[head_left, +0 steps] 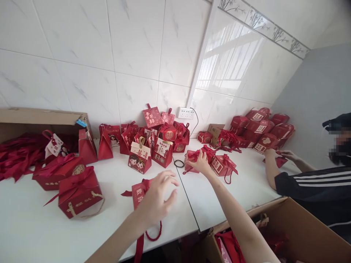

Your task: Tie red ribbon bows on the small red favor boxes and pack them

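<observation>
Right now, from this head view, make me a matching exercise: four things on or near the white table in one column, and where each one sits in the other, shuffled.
Things:
1. left hand
2. right hand
3. black hair tie
4. cardboard box

Places:
A. lying loose on the table, between the box clusters
B. over a small flat red box with a cord handle
C. below the table edge, lower right
D. on a ribboned red box mid-table

Pairs: 1-B, 2-D, 3-A, 4-C

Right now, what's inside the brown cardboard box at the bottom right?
In the open brown cardboard box lie red gift bags with ribbons. The person's right arm and the box's near wall hide the rest.
</observation>
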{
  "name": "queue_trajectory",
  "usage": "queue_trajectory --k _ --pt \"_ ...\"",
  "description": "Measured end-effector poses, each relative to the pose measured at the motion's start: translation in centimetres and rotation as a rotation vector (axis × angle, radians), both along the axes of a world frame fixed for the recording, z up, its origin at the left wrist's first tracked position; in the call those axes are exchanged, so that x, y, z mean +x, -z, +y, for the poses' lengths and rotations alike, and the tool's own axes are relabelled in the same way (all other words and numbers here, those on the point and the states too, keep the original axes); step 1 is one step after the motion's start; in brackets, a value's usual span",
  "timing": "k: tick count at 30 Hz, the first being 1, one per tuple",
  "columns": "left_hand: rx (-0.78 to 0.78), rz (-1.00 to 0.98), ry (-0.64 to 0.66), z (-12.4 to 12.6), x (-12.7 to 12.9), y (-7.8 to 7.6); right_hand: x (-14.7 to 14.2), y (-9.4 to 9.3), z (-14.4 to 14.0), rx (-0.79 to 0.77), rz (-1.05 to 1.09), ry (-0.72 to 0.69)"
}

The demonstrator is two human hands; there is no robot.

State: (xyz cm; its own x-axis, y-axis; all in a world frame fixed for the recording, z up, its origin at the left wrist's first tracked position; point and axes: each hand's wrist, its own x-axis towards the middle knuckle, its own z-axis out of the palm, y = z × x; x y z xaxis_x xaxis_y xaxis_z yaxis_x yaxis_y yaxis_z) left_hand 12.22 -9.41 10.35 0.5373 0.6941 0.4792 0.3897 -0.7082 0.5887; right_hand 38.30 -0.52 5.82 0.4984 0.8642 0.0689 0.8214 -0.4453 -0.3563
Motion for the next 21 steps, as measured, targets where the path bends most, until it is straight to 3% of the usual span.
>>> queue_trajectory --k 6,11,16,21 --pt "-0.098 0.120 0.167 -3.7 4.1 4.0 -1.3 -0.2 1.0 0.015 0.005 0.036" --pt "-0.166 0.203 0.181 -4.4 4.3 6.6 -1.9 -1.9 0.9 -0.013 0.033 0.032" --pt "-0.281 0.167 0.016 -2.3 1.7 8.8 -4.3 -2.1 -4.8 0.027 0.003 -0.085" --pt "-0.356 0.001 -0.111 -0.9 -0.4 9.9 -6.6 -1.5 -12.4 -0.042 0.106 -0.381"
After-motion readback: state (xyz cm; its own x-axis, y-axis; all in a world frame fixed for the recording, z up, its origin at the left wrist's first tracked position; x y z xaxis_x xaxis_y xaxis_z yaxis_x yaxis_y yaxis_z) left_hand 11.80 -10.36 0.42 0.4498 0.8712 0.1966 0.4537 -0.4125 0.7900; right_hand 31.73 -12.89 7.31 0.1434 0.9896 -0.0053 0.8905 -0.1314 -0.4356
